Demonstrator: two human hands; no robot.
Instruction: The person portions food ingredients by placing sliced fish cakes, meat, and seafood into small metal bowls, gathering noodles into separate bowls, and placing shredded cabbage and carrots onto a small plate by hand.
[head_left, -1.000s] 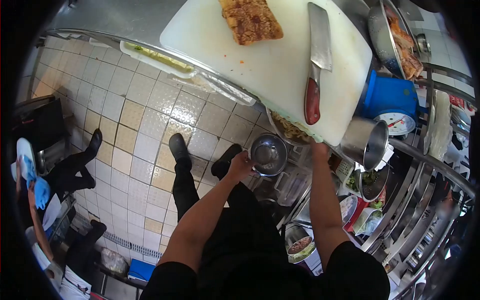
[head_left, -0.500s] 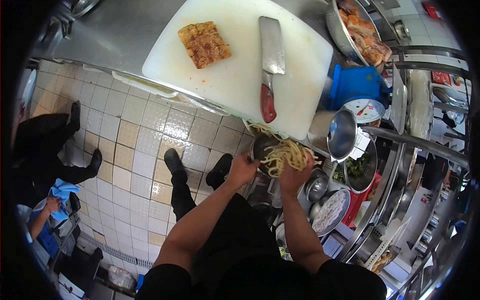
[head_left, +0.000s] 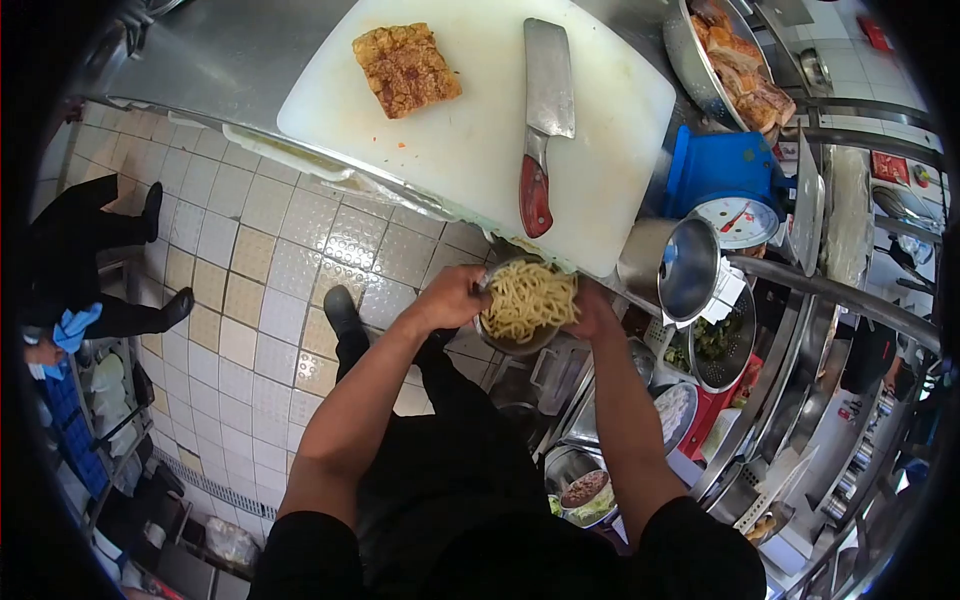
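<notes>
A round metal bowl full of thick yellow noodles is held in front of me, just below the cutting board's near edge. My left hand is closed on the bowl's left rim, with the thumb on top. At the right side of the bowl is my right hand, touching the noodles and the bowl's edge. Its fingers are mostly hidden, so its grip does not show. On the white cutting board lie a cleaver with a red handle and a slab of browned, crisp-skinned meat.
Right of the board stand a tall metal pot, a blue dial scale and a basin of roasted meat. A colander of greens sits nearer. Another person's leg and a blue cloth show at left.
The noodles, lifted partly out over the right rim before, now lie inside the bowl. Both hands and the bowl have shifted slightly left. The other person has moved toward the left edge.
</notes>
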